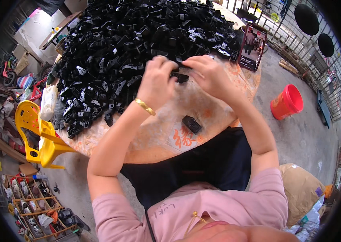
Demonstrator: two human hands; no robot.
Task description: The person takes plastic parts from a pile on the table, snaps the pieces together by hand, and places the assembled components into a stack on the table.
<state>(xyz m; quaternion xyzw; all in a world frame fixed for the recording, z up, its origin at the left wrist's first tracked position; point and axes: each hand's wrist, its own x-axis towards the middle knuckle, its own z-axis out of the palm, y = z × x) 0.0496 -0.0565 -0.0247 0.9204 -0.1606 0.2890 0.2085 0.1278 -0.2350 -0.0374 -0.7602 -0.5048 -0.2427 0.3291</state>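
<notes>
A large heap of small black plastic parts (110,56) covers the far side of the table. At the heap's near edge my left hand (157,82) has its fingers curled around a black plastic part (180,77), which sticks out to the right by the thumb. Close beside it, my right hand (207,76) has its fingers bent inward, tips near the dark pieces between both hands. Motion blurs the fingers, and what the right hand pinches is hidden. A separate black piece (191,124) lies nearer to me on the patterned tablecloth (150,141).
A phone (252,46) stands upright at the table's right edge. Beyond it, a red bucket (286,101) is on the floor. A yellow plastic chair (37,133) is at the left, with a shoe rack (35,205) below. A large tan sack (301,189) sits at my right.
</notes>
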